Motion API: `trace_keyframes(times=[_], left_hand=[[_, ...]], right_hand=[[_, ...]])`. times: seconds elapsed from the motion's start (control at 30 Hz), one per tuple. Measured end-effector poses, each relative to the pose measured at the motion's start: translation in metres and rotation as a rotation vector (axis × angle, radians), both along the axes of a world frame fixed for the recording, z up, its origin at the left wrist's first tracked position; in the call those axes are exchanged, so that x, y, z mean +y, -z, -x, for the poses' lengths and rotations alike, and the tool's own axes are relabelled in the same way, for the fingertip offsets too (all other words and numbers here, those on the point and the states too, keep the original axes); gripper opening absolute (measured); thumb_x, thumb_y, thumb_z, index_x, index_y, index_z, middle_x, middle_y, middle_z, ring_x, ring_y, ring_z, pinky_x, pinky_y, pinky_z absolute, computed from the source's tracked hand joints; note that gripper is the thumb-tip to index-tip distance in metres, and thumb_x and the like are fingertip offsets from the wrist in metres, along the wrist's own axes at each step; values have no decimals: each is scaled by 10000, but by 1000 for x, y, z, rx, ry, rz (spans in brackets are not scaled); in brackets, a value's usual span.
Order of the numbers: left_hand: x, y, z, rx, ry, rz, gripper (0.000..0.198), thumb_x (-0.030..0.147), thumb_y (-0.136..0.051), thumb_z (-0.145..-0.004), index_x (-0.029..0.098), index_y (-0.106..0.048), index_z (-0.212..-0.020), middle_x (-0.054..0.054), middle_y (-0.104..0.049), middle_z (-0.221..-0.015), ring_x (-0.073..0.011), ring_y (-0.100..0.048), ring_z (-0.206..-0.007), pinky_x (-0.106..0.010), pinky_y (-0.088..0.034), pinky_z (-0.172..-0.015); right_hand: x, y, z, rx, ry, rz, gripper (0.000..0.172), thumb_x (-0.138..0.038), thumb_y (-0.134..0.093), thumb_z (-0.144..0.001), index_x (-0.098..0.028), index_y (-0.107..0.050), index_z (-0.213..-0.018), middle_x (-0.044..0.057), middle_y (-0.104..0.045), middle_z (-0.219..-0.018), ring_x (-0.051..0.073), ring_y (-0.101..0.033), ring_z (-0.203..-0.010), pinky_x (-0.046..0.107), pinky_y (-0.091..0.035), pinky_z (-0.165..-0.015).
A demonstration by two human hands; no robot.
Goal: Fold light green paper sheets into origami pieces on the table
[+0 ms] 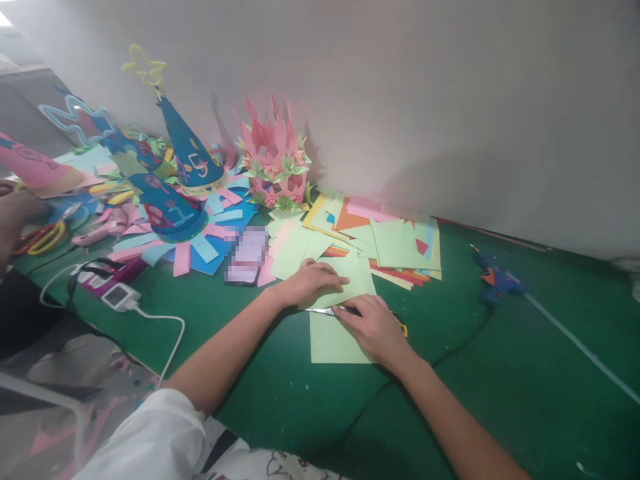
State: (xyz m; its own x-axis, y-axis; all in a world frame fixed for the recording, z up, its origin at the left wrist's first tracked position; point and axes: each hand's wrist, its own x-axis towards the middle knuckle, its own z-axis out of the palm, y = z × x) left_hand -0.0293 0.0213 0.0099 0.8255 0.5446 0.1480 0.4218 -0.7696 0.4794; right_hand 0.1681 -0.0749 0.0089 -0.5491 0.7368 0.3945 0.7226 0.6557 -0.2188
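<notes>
My left hand (315,281) lies with its fingers stretched out over a light green paper sheet (361,277), pressing it down. My right hand (374,325) closes over a cutting tool (320,311) at the lower edge of that sheet. The tool has a thin silver blade and a yellow-and-black handle end that shows past my palm; whether it is a knife or scissors I cannot tell. Below the blade, more light green paper (335,343) lies flat on the green table (280,400). My right palm and fingers hide part of the paper and the tool.
Stacked coloured paper (405,243) lies behind my hands. A blue glue gun (500,283) with a cord rests at right. To the left are a phone (247,257), blue cone hats (187,147), pink paper crowns (275,153), a purple power strip (113,277) and another person's arm (17,217).
</notes>
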Motion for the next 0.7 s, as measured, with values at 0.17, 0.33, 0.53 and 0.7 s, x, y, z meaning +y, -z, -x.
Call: trace_keyframes(times=[0.17, 0.33, 0.53, 0.7], left_hand=[[-1, -3, 1, 2, 2, 22, 304, 262, -411, -953, 322, -557, -1213, -10, -639, -1149, -160, -496, -1118, -326, -223, -853], [-2, -5, 1, -6, -14, 28, 306, 268, -380, -965, 317, -562, -1206, -14, -652, -1118, -161, -497, -1119, -331, -218, -871], [-2, -4, 0, -13, -22, 29, 277, 267, -424, -948, 310, -578, -1174, -11, -660, -1109, -160, -506, -1108, -334, -217, -876], [-6, -9, 0, -17, -6, 8, 291, 190, -417, -936, 291, -597, -1140, -20, -641, -1155, -164, -511, -1100, -335, -240, -874]], right_hand=[[0, 1, 0, -9, -6, -16, 241, -223, -471, -931, -249, -653, -1087, 60, -639, -900, 186, -513, -837, 321, -337, -716], [1, 1, 4, -32, -2, 10, 259, -206, -470, -926, -252, -637, -1119, 65, -640, -928, 192, -515, -839, 334, -349, -723], [-6, -6, 0, -27, -48, 31, 288, -194, -448, -928, -269, -624, -1143, 66, -645, -939, 191, -530, -841, 339, -373, -727], [-7, -18, -27, 53, -157, 89, 294, -166, -475, -891, -249, -624, -1130, 67, -646, -960, 193, -547, -859, 363, -402, -761]])
